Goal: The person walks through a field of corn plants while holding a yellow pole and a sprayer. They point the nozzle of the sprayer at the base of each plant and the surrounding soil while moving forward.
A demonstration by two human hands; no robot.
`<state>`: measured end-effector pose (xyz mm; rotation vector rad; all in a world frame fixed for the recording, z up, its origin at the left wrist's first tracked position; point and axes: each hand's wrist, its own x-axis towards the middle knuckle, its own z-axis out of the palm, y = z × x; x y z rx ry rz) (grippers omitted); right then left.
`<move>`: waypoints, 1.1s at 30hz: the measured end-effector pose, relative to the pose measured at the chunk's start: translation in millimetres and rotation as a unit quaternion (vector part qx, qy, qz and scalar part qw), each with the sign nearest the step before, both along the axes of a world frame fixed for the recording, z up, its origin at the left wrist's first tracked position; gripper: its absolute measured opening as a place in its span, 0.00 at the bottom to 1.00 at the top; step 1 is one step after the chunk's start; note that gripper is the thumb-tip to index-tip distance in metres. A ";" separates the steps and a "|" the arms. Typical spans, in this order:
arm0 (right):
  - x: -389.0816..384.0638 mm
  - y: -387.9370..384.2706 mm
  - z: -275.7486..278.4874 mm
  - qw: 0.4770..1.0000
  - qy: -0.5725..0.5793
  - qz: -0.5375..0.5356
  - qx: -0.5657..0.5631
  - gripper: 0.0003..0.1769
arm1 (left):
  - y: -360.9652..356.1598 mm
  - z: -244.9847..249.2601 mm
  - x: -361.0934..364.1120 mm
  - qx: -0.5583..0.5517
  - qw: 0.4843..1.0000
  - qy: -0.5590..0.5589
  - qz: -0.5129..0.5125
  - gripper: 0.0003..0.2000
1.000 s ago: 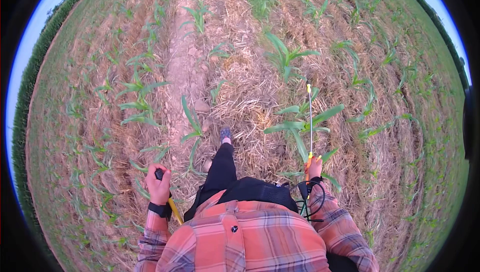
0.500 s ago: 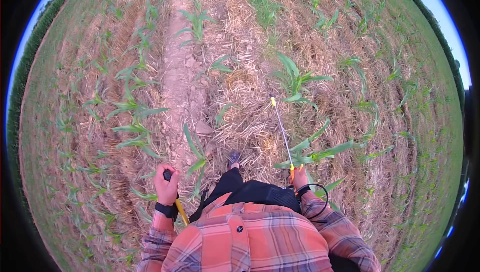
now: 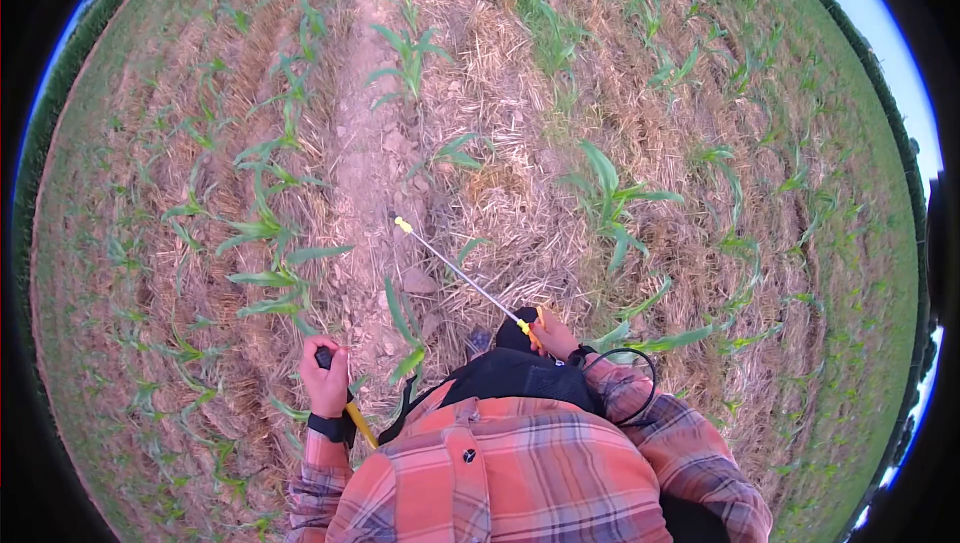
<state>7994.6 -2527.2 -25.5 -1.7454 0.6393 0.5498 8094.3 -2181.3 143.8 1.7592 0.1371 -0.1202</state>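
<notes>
My right hand [image 3: 553,333] is closed around the orange handle of a spray wand [image 3: 462,275]. Its thin metal tube slants up and left to a yellow nozzle [image 3: 403,225] over the bare soil strip. A black hose [image 3: 650,373] loops from the handle past my right wrist. My left hand [image 3: 325,375] grips the black end of a yellow pump lever [image 3: 362,423], which runs back beside my body. A young corn plant [image 3: 405,328] stands between my left hand and the wand.
Rows of young corn [image 3: 612,198] grow through straw-covered ground [image 3: 500,133]. A strip of bare soil [image 3: 360,143] runs forward, left of centre. Other corn plants [image 3: 265,228] stand near my left side, and a dark tree line [image 3: 850,38] borders the field.
My right hand has moved left, swinging the wand's nozzle from the right-hand corn plant across to the bare soil. My left hand stays on the lever, slightly shifted.
</notes>
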 end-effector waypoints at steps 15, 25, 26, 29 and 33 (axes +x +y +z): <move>128.9 -55.6 -53.2 0.997 -0.002 -0.076 -0.012 0.13 | -27.4 10.0 102.2 0.027 0.996 -0.072 0.043 0.06; 180.1 -150.8 -69.9 0.931 0.035 -0.364 0.017 0.10 | -101.2 24.7 220.6 0.070 0.995 -0.063 -0.022 0.05; 186.2 -159.5 -70.2 0.915 0.034 -0.400 0.029 0.10 | -108.0 25.7 229.4 0.071 0.995 -0.066 -0.024 0.05; 196.9 -185.0 -74.9 0.895 0.024 -0.445 0.017 0.12 | -119.0 21.9 251.9 0.068 0.995 -0.062 -0.028 0.05; 204.8 -213.2 -65.8 0.869 -0.038 -0.493 0.022 0.11 | -127.1 25.4 276.7 0.057 0.995 -0.078 -0.039 0.06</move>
